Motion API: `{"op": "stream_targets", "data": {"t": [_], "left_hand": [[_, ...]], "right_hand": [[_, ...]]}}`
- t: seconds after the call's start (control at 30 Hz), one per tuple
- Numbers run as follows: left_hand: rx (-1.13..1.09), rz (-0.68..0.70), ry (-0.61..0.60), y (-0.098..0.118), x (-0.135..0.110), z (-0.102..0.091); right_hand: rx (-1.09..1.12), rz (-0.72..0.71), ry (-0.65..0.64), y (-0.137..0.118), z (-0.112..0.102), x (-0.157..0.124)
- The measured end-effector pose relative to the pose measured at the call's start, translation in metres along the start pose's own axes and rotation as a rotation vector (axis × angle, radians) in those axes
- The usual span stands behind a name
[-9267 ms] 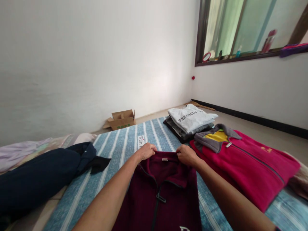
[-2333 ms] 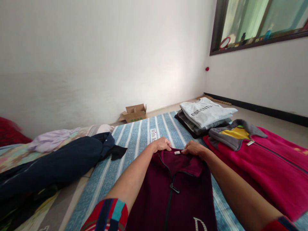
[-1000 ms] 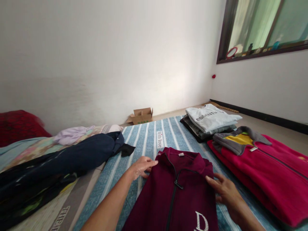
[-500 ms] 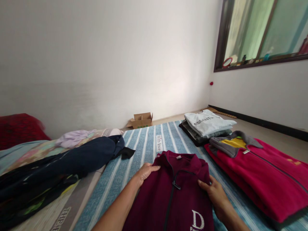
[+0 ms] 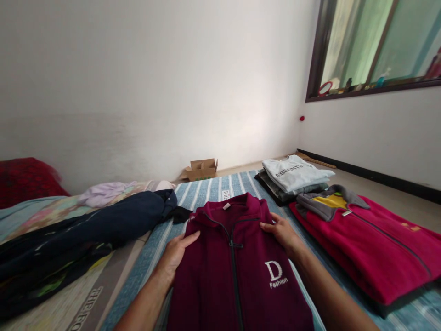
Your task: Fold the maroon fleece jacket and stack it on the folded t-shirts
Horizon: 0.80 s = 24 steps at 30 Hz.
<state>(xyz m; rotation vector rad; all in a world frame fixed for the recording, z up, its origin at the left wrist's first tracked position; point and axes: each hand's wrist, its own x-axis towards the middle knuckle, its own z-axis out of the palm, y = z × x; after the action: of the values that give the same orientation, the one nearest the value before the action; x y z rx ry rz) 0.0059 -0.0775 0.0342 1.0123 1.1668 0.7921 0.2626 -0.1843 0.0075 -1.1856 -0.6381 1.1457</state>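
A folded maroon zip jacket (image 5: 237, 271) with a white "D Fashion" logo lies in front of me on a blue striped mat (image 5: 206, 188). My left hand (image 5: 175, 253) grips its left edge, thumb on top. On the right shoulder edge my right hand (image 5: 281, 232) holds the cloth the same way, fingers curled under. Both hands seem to be lifting or sliding the jacket.
A red fleece jacket with a grey collar (image 5: 361, 239) lies flat to the right. Behind it is a stack of folded shirts (image 5: 292, 177). A navy garment (image 5: 89, 225) and a lilac cloth (image 5: 103, 193) lie to the left. A cardboard box (image 5: 201, 169) sits by the wall.
The maroon jacket has moved away from me up the mat, so its logo now shows. Both hands went from the collar to the jacket's sides.
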Motion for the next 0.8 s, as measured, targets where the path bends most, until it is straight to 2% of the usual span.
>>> {"op": "stream_targets", "data": {"t": [0.17,0.27,0.37,0.5,0.7,0.8], "left_hand": [[0.196,-0.026,0.100,-0.039,0.008,-0.022],[0.337,0.032,0.123,-0.046,0.012,-0.028],[0.365,0.098,0.150,-0.046,0.011,-0.029],[0.277,0.163,0.229,-0.051,0.011,-0.028],[0.166,0.199,0.262,-0.053,0.025,-0.027],[0.138,0.204,0.240,-0.050,0.034,-0.027]], "right_hand": [[-0.274,0.080,0.082,0.049,-0.001,0.023],[-0.405,0.041,0.137,0.064,-0.008,0.027],[-0.513,-0.019,0.167,0.066,-0.014,0.026],[-0.607,-0.104,0.190,0.066,-0.015,0.023],[-0.688,-0.169,0.222,0.073,-0.015,0.022],[-0.708,-0.189,0.228,0.076,-0.015,0.021]]}}
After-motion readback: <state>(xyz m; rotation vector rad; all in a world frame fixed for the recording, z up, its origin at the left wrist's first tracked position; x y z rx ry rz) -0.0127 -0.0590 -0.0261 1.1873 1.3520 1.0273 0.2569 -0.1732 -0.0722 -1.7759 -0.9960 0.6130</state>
